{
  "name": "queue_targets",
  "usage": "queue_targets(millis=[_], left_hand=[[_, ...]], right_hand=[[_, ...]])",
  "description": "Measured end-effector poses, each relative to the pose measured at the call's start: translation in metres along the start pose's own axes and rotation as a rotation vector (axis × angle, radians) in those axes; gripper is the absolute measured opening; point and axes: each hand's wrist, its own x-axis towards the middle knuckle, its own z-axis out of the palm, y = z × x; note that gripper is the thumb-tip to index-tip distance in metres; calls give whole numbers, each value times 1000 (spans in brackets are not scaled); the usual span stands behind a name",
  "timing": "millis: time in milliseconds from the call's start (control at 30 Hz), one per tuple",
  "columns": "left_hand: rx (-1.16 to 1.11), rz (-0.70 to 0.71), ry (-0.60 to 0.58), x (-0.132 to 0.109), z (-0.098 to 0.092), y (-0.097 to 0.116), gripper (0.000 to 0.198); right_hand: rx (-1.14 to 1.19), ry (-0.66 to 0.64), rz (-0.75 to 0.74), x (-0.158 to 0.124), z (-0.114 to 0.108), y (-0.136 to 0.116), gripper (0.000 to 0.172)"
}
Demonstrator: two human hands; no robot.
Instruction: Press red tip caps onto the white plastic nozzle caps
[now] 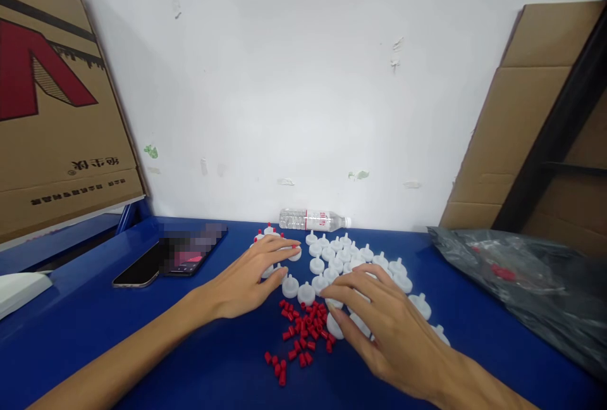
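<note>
My left hand (253,274) is stretched over a group of white round nozzle caps at the back. Its fingers are extended, and the thumb is apart, close to a bare white cap (290,286). By its fingertips stands a white cap with a red tip (294,253). My right hand (386,321) hovers with loosely bent, parted fingers over many more white caps (336,264). Its thumb and index tips are near a white cap (334,326); whether they touch it is unclear. Small red tubular tips (308,324) lie scattered between my hands. Some caps are hidden under both hands.
A clear plastic bottle (313,219) lies along the white wall on the blue table (199,347). Two phones (137,267) rest at the left, below a cardboard box (61,100). A grey plastic bag (531,290) with red pieces is at the right.
</note>
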Motion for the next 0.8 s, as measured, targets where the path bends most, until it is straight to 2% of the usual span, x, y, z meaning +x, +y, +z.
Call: queue_targets(millis=[133, 233, 267, 333, 433, 500, 667, 733, 800], left_hand=[[-134, 239, 279, 3, 5, 27, 33], [-175, 372, 352, 1, 13, 47, 27], [-170, 403, 367, 0, 15, 52, 25], [-115, 460, 399, -1, 17, 59, 17], [74, 494, 432, 0, 16, 60, 6], [190, 493, 415, 0, 14, 57, 6], [342, 445, 255, 0, 12, 53, 11], [307, 418, 193, -1, 13, 54, 13], [175, 384, 121, -2, 12, 56, 17]], right_hand=[[-85, 52, 64, -3, 1, 1, 42], [-79, 52, 95, -4, 4, -3, 54], [-51, 43, 100, -4, 5, -5, 52], [15, 29, 97, -3, 8, -9, 36], [71, 26, 78, -1, 10, -12, 14], [70, 25, 69, 0, 9, -12, 11], [46, 11, 58, 0, 6, -11, 13], [32, 28, 52, 0, 7, -12, 19], [13, 45, 31, 0, 7, -14, 21]])
